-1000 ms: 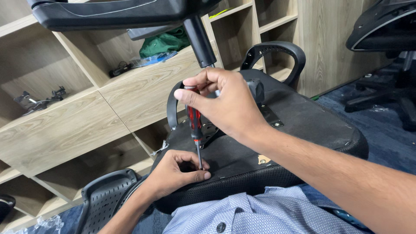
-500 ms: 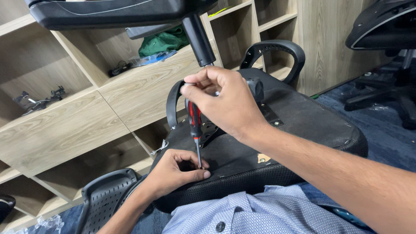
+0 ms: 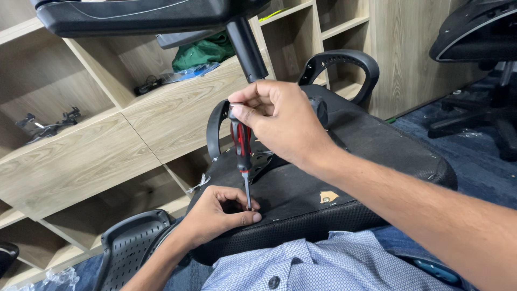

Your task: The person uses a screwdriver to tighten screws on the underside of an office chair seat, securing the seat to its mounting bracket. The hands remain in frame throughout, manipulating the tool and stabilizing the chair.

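While your right hand grasps the red-and-black screwdriver upright, your left hand pinches around its tip on the overturned black chair seat.

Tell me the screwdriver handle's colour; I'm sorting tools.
Red and black striped, on the screwdriver in the right hand, head view.

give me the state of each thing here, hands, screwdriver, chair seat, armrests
right hand: gripping the screwdriver handle top
screwdriver: upright, tip down on the seat underside
left hand: fingers pinched around the tip
chair seat: upside down across the lap
far armrest: attached
near armrest: attachment unclear
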